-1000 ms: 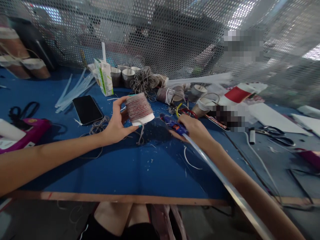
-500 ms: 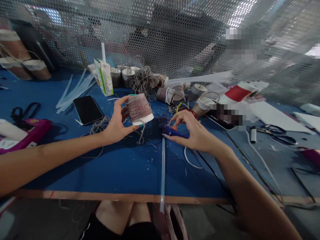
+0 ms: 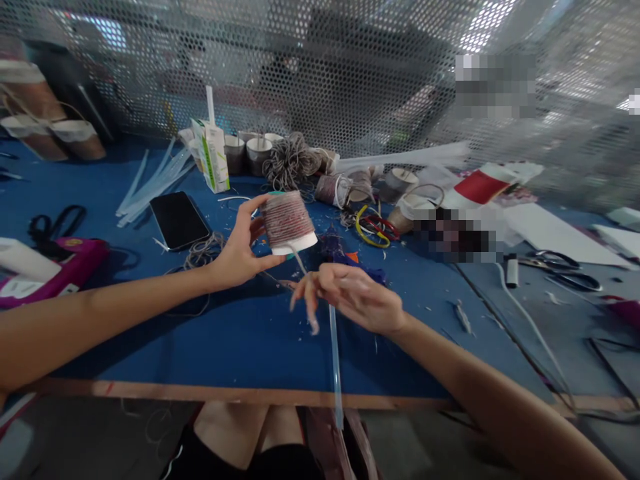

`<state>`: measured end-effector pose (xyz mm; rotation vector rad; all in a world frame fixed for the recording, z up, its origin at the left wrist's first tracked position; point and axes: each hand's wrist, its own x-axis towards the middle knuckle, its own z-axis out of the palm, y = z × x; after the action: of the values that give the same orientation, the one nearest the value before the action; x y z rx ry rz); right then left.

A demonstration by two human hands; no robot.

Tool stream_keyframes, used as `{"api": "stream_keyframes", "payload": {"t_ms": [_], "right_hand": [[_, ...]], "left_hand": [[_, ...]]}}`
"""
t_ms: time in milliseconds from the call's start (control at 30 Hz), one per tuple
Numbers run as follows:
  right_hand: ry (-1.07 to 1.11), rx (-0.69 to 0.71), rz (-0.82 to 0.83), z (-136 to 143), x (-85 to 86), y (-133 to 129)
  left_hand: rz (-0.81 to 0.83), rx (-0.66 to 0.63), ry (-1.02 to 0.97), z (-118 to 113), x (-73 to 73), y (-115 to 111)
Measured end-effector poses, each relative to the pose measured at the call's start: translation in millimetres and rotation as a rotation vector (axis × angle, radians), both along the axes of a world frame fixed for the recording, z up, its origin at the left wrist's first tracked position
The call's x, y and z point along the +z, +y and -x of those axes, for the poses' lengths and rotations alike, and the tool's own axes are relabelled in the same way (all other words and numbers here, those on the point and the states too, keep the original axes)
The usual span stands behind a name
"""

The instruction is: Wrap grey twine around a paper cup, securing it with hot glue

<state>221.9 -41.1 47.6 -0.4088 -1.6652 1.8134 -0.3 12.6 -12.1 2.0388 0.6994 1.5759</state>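
Clamping the cord-wrapped cup (image 3: pixel 289 219), tilted above the blue surface (image 3: pixel 240 347), between fingers and thumb of the left hand (image 3: pixel 237 257). Apparently pinching its cord tail (image 3: pixel 299 261) with the right hand (image 3: pixel 363 298), though too blurred to be certain. Could unravel the windings by tugging too hard, or burn knuckles by brushing the glue gun (image 3: pixel 340 253) close beneath, if hot.

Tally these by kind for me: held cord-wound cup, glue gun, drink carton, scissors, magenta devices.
Held cord-wound cup: 1
Blue glue gun: 1
Drink carton: 1
Scissors: 1
Magenta devices, one at each side: 2
Total: 6
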Motion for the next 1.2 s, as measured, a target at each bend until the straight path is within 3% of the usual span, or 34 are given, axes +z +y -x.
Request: {"api": "stream_keyframes", "payload": {"t_ms": [167, 333, 800, 967, 1133, 1200], "right_hand": [[0.079, -0.208, 0.103, -11, 15.6, 5], [-0.012, -0.403, 0.106, -20, 23.5, 10], [-0.073, -0.596, 0.131, -19, 13.6, 21], [-0.076, -0.605, -0.028, -20, 4.4, 21], [-0.113, -0.908, -0.357, -24, -7.2, 23], [-0.078, -0.961, -0.49, -24, -7.2, 20]], "left_hand": [[-0.001, -0.073, -0.016, 1, -1.1, 0], [-0.03, -0.137, -0.051, 1, -1.7, 1], [-0.021, -0.139, -0.064, 3, -1.4, 0], [0.011, -0.118, -0.029, 3, -0.5, -1], [0.059, -0.088, 0.029, 4, 2.0, -4], [0.072, -0.065, 0.053, 4, 3.1, -5]]}}
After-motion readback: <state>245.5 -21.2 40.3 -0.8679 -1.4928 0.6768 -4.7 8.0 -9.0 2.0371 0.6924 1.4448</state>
